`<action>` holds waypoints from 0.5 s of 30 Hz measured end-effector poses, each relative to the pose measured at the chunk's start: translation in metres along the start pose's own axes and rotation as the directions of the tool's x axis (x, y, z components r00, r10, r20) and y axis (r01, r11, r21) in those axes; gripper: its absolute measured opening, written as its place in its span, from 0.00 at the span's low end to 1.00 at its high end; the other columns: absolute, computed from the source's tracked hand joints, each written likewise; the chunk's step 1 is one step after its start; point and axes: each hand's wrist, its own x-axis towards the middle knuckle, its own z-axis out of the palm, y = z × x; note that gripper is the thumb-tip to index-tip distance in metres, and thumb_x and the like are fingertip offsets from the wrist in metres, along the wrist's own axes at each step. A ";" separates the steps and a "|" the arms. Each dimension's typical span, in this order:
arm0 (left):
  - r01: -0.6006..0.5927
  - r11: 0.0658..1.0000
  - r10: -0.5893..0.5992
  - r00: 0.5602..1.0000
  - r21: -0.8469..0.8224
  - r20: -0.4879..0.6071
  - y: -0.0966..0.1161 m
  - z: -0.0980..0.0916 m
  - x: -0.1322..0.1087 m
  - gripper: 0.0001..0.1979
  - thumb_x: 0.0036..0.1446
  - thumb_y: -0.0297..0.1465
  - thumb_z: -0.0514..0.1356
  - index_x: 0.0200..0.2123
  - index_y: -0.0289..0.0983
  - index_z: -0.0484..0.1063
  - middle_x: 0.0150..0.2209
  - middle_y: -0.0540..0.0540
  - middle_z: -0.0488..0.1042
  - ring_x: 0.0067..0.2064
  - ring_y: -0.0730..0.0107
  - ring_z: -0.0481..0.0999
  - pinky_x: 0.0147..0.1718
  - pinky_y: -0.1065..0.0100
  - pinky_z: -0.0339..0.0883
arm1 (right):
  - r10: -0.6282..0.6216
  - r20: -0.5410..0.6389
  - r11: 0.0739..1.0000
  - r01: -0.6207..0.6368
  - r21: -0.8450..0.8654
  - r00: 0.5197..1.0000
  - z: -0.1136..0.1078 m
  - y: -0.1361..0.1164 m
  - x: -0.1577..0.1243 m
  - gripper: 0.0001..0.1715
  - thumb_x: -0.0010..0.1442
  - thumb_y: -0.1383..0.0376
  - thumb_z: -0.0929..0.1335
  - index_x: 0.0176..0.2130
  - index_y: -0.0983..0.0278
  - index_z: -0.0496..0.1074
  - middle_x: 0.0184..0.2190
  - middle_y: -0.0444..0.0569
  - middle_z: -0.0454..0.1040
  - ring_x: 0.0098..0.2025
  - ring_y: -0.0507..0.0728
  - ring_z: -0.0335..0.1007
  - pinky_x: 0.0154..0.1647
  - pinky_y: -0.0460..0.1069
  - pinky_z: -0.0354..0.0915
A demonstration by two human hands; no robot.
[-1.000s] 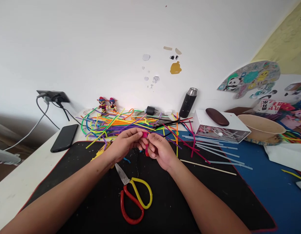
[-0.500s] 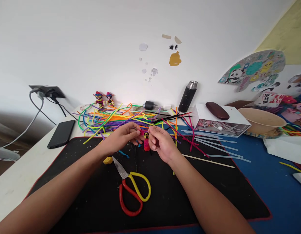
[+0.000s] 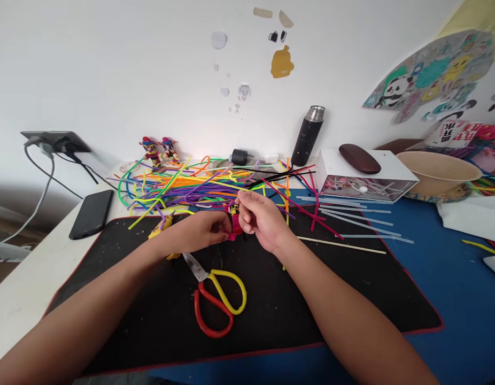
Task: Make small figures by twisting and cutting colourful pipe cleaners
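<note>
Between my two hands is a small figure [image 3: 236,223] in pink, yellow and black, apparently made of fuzzy craft stems. My right hand [image 3: 261,220] has its fingers curled around the figure's upper right side. On the other side, my left hand [image 3: 210,230] is closed, thumb and fingertips pinching a bit of pink stem at the figure's lower left. The fingers partly cover the figure. Just below lie scissors [image 3: 201,275] with one red and one yellow handle, on a black mat [image 3: 283,321]. A yellow tool with a pointed tip [image 3: 161,226] sits behind my left wrist.
Colourful craft stems [image 3: 207,190] spread along the wall. Two small finished figures [image 3: 152,152], a black flask [image 3: 308,138] and a white box [image 3: 365,166] stand at the back. A phone [image 3: 91,214] lies left; translucent sticks [image 3: 360,215] lie right.
My left hand has turned over and moved down to the figure's lower left, drawing the pink bit downward. My right hand keeps its grip. The camera view has shifted slightly.
</note>
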 end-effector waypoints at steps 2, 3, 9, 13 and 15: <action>-0.004 1.000 0.004 1.000 0.006 -0.001 -0.002 0.005 0.001 0.10 0.60 0.39 0.61 0.38 0.40 0.75 0.34 0.49 0.78 0.34 0.64 0.75 0.33 0.68 0.65 | 0.002 0.003 1.000 -0.001 -0.011 1.000 0.000 0.001 0.000 0.29 0.51 0.44 0.79 0.31 0.62 0.70 0.16 0.34 0.63 0.15 0.47 0.57 0.16 0.44 0.46; -0.005 1.000 0.005 1.000 0.011 -0.003 -0.004 0.007 0.001 0.09 0.60 0.39 0.61 0.38 0.40 0.76 0.35 0.48 0.79 0.34 0.63 0.76 0.33 0.68 0.65 | 0.003 0.004 1.000 -0.003 -0.021 1.000 0.000 0.002 0.000 0.28 0.52 0.43 0.79 0.31 0.62 0.70 0.16 0.35 0.63 0.15 0.47 0.57 0.16 0.44 0.46; 0.008 0.995 -0.007 1.000 0.097 -0.010 -0.006 0.013 0.004 0.07 0.59 0.36 0.62 0.36 0.41 0.79 0.33 0.48 0.80 0.32 0.62 0.76 0.29 0.68 0.61 | 0.011 0.003 0.998 -0.011 -0.054 1.000 0.002 0.004 -0.001 0.28 0.53 0.43 0.78 0.32 0.62 0.71 0.16 0.35 0.63 0.16 0.47 0.56 0.15 0.44 0.47; -0.027 0.987 0.031 0.999 0.156 -0.025 -0.005 0.015 0.006 0.06 0.58 0.34 0.63 0.34 0.41 0.80 0.35 0.47 0.80 0.34 0.62 0.76 0.31 0.67 0.60 | 0.019 0.005 0.997 -0.019 -0.072 1.000 0.002 0.004 -0.001 0.29 0.52 0.42 0.78 0.31 0.62 0.71 0.16 0.35 0.63 0.15 0.47 0.56 0.15 0.44 0.46; -0.044 0.982 0.051 0.998 0.186 -0.034 -0.004 0.015 0.005 0.05 0.58 0.33 0.63 0.34 0.41 0.79 0.36 0.46 0.80 0.35 0.61 0.76 0.33 0.67 0.61 | 0.020 0.009 0.997 -0.019 -0.076 1.000 0.002 0.005 -0.001 0.29 0.52 0.42 0.78 0.31 0.62 0.71 0.16 0.35 0.63 0.15 0.47 0.56 0.15 0.44 0.46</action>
